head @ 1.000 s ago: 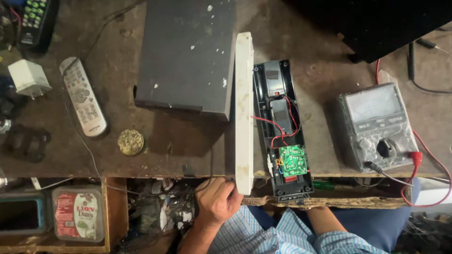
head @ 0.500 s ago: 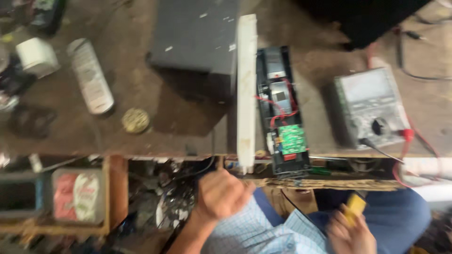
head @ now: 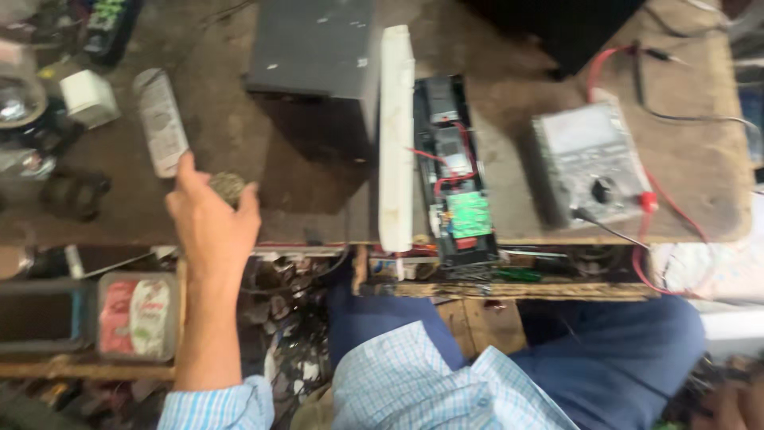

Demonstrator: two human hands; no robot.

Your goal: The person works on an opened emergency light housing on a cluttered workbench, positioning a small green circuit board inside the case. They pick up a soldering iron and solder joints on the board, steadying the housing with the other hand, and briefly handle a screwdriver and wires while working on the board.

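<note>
Left hand (head: 208, 216): risen from below the tabletop (head: 302, 207) edge since half a second ago, now reaching over it, fingers (head: 185, 171) loosely spread and holding nothing. It is covering part of a small round brass-coloured disc (head: 228, 185) (touching or just above, cannot tell), with the grey remote control (head: 161, 121) lying just beyond. Right hand (head: 736, 404): sitting blurred at the lower right corner, finger state unreadable. Also lying on the tabletop: opened black device with green circuit board (head: 468, 213), white cover strip (head: 395, 135), analogue multimeter (head: 587, 159).
</note>
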